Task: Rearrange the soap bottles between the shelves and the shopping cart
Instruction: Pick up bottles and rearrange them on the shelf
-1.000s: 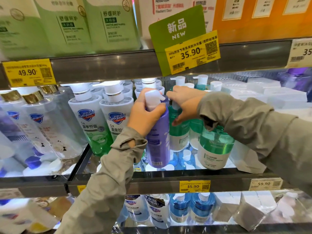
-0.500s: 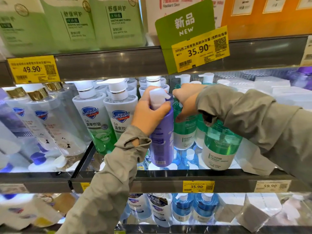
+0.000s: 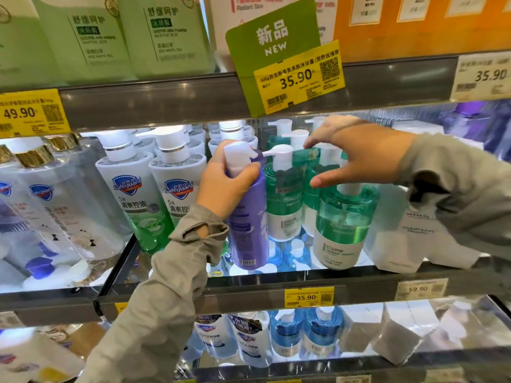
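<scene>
While gripped by the left hand (image 3: 226, 186) round its neck, just under the white pump, the purple bottle (image 3: 250, 230) is held at the front of the middle shelf (image 3: 249, 290), between the Safeguard bottles (image 3: 130, 194) and the green pump bottles (image 3: 282, 205). Its base is low at the shelf; contact cannot be told. The right hand (image 3: 359, 158) is held with fingers spread above the green pump bottles, nothing grasped; fingertip contact with a pump head is unclear. A 35.90 price tag (image 3: 298, 78) is clipped to the rail above.
</scene>
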The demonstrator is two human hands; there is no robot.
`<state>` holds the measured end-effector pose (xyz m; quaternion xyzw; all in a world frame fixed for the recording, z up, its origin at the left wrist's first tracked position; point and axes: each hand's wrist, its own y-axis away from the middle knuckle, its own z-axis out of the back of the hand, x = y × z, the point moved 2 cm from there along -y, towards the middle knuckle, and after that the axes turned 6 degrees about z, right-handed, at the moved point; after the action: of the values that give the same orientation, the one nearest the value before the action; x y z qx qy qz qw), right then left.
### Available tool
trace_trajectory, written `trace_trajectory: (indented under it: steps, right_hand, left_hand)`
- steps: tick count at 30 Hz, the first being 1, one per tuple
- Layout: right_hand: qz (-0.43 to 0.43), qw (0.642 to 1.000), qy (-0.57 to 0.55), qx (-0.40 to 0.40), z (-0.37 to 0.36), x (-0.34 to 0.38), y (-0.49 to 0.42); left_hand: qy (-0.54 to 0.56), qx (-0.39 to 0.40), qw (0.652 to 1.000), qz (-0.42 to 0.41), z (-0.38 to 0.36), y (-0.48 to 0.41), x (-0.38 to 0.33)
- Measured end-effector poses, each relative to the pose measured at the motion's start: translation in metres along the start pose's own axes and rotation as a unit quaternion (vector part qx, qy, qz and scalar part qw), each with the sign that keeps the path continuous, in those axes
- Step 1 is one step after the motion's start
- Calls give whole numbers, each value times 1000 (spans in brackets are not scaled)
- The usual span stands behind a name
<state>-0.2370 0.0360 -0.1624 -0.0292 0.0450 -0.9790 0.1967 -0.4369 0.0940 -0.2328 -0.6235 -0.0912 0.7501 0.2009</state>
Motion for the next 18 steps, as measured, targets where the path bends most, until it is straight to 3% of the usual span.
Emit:
trace_trajectory:
  steps: [3, 6, 10, 18]
  right_hand:
    - [-45, 997, -26, -61, -2, -7, 25]
    - [-77, 994, -33, -66, -17, -11, 39]
    - [-61, 988, -115, -86, -29, -17, 42]
    - [-44, 979, -190, -56, -26, -37, 42]
  left_hand:
    - [-8, -7, 1000, -3, 1, 0, 3]
    - [-18, -26, 999, -6, 1, 2, 4]
    - [12, -66, 997, -35, -2, 11, 2]
    - [11, -48, 999, -19, 0, 12, 2]
